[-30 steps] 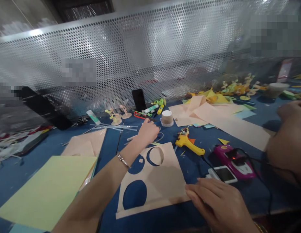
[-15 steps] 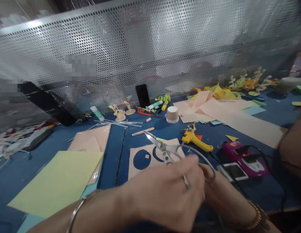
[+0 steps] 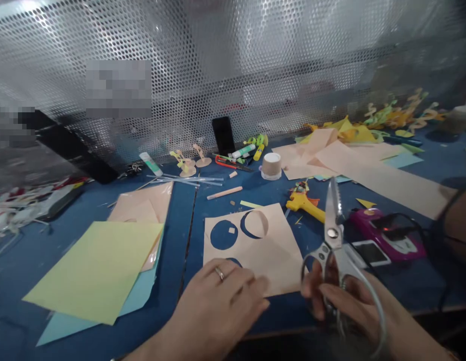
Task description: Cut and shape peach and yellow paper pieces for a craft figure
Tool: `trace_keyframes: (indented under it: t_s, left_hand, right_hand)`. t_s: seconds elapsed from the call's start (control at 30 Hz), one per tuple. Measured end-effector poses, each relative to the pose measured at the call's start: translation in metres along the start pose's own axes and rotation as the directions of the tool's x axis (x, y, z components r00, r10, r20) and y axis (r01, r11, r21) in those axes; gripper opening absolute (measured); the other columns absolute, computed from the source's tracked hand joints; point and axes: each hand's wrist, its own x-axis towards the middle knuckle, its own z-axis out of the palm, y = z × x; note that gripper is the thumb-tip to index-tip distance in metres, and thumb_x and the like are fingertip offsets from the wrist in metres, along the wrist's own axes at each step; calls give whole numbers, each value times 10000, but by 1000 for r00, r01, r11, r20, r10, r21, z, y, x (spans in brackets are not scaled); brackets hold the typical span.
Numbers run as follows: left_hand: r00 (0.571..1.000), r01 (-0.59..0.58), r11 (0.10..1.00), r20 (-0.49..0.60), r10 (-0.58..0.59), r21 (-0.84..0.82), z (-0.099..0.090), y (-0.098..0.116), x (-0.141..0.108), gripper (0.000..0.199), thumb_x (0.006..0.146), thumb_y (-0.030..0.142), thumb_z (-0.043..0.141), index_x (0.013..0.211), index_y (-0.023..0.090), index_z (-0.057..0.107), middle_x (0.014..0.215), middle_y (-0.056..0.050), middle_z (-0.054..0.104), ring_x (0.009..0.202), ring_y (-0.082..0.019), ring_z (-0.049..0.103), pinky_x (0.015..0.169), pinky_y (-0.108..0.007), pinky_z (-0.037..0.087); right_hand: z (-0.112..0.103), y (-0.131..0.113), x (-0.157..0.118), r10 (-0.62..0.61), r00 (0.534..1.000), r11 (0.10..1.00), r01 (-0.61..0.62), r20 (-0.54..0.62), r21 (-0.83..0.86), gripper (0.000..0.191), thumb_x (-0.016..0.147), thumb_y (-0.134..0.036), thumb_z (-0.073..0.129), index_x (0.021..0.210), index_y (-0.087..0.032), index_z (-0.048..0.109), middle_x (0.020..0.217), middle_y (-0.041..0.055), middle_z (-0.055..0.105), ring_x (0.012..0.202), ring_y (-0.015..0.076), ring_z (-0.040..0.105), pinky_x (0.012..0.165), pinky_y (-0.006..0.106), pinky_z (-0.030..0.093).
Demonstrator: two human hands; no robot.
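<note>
A pair of grey metal scissors (image 3: 333, 233) is in my right hand (image 3: 355, 301), its blades closed together and pointing away from me. My fingers and thumb are around the loop handles. My left hand (image 3: 223, 306), a ring on one finger, is over the near left part of a peach paper sheet (image 3: 280, 260). Its fingers reach forward, slightly bent, with nothing seen in them. Whether they press on the paper I cannot tell. Round holes are cut in the sheet, showing the blue table; my left hand partly covers one.
Yellow paper (image 3: 97, 271) lies over peach and light blue sheets at left. A yellow glue gun (image 3: 306, 205) and a purple device (image 3: 400, 245) with cables are at right. Behind stand a phone (image 3: 222, 135) and a small cup (image 3: 271, 165). Scrap paper (image 3: 368, 170) spreads at back right.
My hands have come apart. The left moved left and down to the peach sheet, while the right swung the scissors to the right, from pointing left to pointing away. The view shifted slightly.
</note>
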Motion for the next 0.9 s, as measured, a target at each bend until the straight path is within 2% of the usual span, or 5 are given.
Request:
trace_keyframes:
  t_s: [0.1,0.23,0.47,0.67,0.9]
  left_hand:
    - [965,259,943,108,-240,-212,22,3,-11,297,879,394,606,1090,187,631,985,-56,714,857,-222,665,706,-333,550]
    - [939,338,907,153,-307,-253,44,20,-13,187,868,281,628,1038,205,641,1022,-50,701,871,-235,658,740,-355,541]
    - [971,145,971,-162,-177,-188,41,13,-25,298,930,84,373,973,154,660,866,-67,732,754,-201,673,709,-330,515]
    - [950,-78,995,-308,55,-61,17,0,-45,298,929,86,445,1118,146,666,1048,-86,753,998,-215,687,897,-331,496]
    - [918,131,971,-345,-195,-201,25,-9,-43,519,867,-22,540,1269,305,567,1083,-19,746,1015,-177,690,964,-314,451]
  right_hand:
    - [-6,3,-7,-12,995,997,5,-102,-75,244,866,-463,581,955,-235,574,640,-21,613,481,116,556,458,212,452]
    - [-8,11,-13,-100,964,972,43,-245,-229,221,765,-426,689,789,-233,585,587,-40,543,445,109,483,403,210,416]
    - [-10,11,-10,-138,948,918,14,-286,-397,171,761,-364,696,844,-226,638,786,36,693,619,178,646,556,256,555]
    - [2,2,6,-71,971,986,34,-227,-164,234,852,-462,594,934,-245,622,829,45,705,640,197,678,513,266,579]
    - [12,-21,38,-226,943,970,194,-243,-149,178,808,-392,654,838,-217,653,752,32,672,670,203,609,585,303,531]
